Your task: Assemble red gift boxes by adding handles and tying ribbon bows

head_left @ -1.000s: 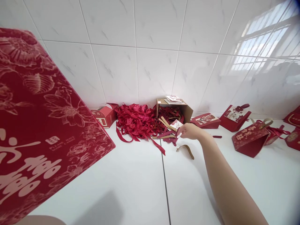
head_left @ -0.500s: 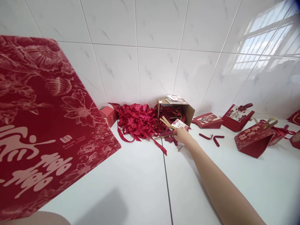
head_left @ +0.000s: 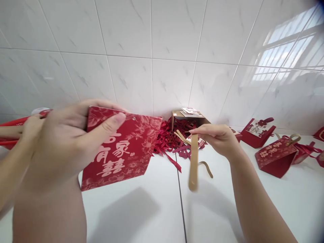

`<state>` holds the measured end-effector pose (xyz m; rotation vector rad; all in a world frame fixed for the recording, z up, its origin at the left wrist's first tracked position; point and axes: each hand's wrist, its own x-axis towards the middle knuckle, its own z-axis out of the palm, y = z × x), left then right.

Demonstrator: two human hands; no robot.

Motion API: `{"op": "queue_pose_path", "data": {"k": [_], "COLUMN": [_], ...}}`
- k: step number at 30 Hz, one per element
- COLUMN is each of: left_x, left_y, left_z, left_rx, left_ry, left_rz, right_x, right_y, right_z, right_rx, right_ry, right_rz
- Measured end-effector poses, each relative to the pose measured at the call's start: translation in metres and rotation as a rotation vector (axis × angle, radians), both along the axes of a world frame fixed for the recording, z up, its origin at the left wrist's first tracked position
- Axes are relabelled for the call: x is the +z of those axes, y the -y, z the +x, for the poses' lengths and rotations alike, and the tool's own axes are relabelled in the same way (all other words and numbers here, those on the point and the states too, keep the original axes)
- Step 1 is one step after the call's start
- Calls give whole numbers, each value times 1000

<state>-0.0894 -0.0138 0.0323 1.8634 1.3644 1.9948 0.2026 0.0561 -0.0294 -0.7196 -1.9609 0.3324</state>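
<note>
A red printed gift box [head_left: 134, 148] with pale flowers and lettering is tilted in my left hand [head_left: 76, 135]; the thumb lies across its front and the fingers go behind. A small hole shows near its top edge. My right hand [head_left: 217, 135] pinches one end of a tan strap [head_left: 193, 165], which hangs down above the white table [head_left: 162, 209]. Another tan strap [head_left: 206, 168] lies curved on the table behind it. Further back, more tan straps [head_left: 181, 136] and dark red straps [head_left: 183, 150] spill from an open cardboard box [head_left: 177, 118].
Red ribbons [head_left: 164, 138] are heaped beside the cardboard box, partly hidden by the gift box. Folded red gift boxes [head_left: 275, 155] stand at the right. At the far left, another person's hand [head_left: 32, 130] is by a red container [head_left: 15, 123]. A tiled wall [head_left: 152, 81] rises behind.
My right hand has lifted a tan strap from the pile and drawn it nearer. The gift box has moved right and away from the camera, bringing my left hand into view. Another person's hand appears.
</note>
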Motion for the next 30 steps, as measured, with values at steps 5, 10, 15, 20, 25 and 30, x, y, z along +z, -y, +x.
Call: {"op": "queue_pose_path", "data": {"k": [5,10,15,20,25,30], "left_x": [4,0,-3,-11,-15,-15], "left_y": [7,15,24,31,33,30], "left_z": [14,17,20,37,43,44], "left_rx": [-316,-884,-1190,-1171,-1161,-1150], "left_ry": [-333,-407,-509,-592,-535,-487], "left_rz": [-170,-190,-270,-331,-343,-286], "right_x": [10,15,14,7,11,11], "right_y": [24,36,43,48,48,43], "right_z": [-11,-18,-22,-31,-29,-27], "right_rx": [553,901,1016,1022,995,1032], "right_ry": [-116,-63,32,38,19,-42], "right_rz": [-12,-133,-127,-216,-234,-236]}}
